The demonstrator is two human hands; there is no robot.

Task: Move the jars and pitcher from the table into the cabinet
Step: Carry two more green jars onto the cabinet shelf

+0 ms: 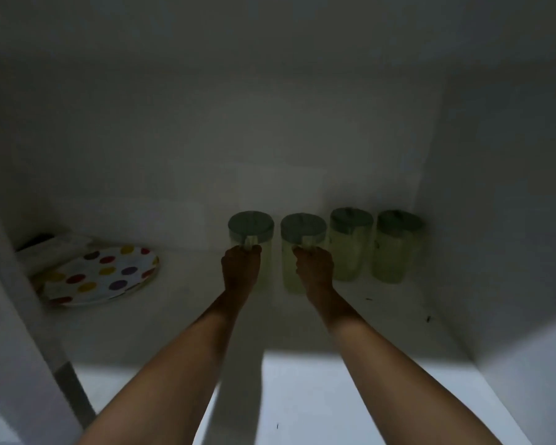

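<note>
Several clear jars with pale green lids stand in a row at the back of a dim white cabinet shelf (382, 322). My left hand (240, 268) is closed around the leftmost jar (251, 226), gripping its handle just under the lid. My right hand (313, 268) grips the handle of the second jar (303, 231) in the same way. Both of these jars stand upright on the shelf. Two more jars (350, 242) (397, 245) stand to the right, untouched, the last one close to the right wall. No pitcher is distinguishable from the jars.
A plate with coloured dots (100, 274) leans at the shelf's left, on top of pale flat items and a dark object behind. The cabinet's left frame (23, 300) and right wall (495, 220) bound the shelf. Bare shelf lies in front of the jars.
</note>
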